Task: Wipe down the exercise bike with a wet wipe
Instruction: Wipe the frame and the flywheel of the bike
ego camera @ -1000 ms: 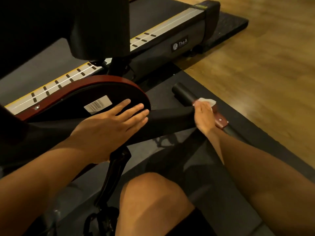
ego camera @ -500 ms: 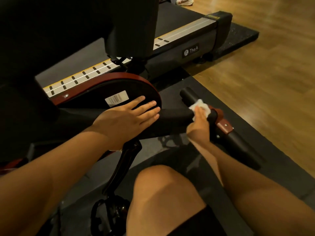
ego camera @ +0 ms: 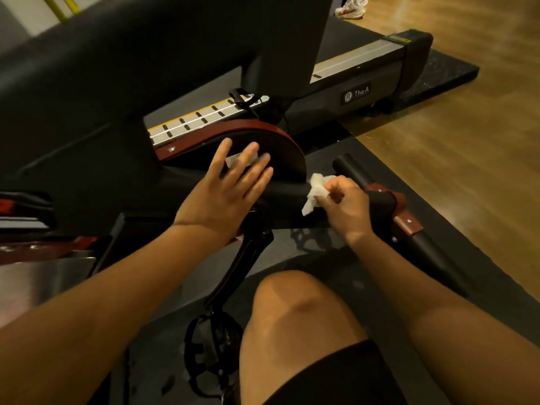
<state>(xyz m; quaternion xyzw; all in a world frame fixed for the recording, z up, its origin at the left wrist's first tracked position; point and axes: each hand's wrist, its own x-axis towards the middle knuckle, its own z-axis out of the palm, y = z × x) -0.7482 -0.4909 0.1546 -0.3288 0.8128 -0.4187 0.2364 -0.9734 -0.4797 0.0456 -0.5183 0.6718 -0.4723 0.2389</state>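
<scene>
The exercise bike (ego camera: 87,118) is black with a red-rimmed flywheel cover (ego camera: 280,147) low at the centre. My left hand (ego camera: 228,191) lies flat with straight, spread fingers on that cover, over its white barcode label. My right hand (ego camera: 347,206) grips a crumpled white wet wipe (ego camera: 315,191) and presses it on the black frame tube just in front of the flywheel cover. Right of that hand the black floor stabiliser bar (ego camera: 353,171) crosses the frame, held by a red bracket (ego camera: 407,223). The crank arm (ego camera: 242,267) and pedal (ego camera: 210,346) hang below my left wrist.
A treadmill (ego camera: 359,83) marked "The A" stands close behind the bike on a black mat (ego camera: 455,71). Wooden floor (ego camera: 467,171) runs along the right. A white shoe (ego camera: 350,7) lies at the top. My bare knee (ego camera: 295,311) is just below the hands.
My right hand has slid the wipe left, from the stabiliser bar onto the frame tube near the flywheel cover. My left hand has stayed on the cover. The view has tilted up.
</scene>
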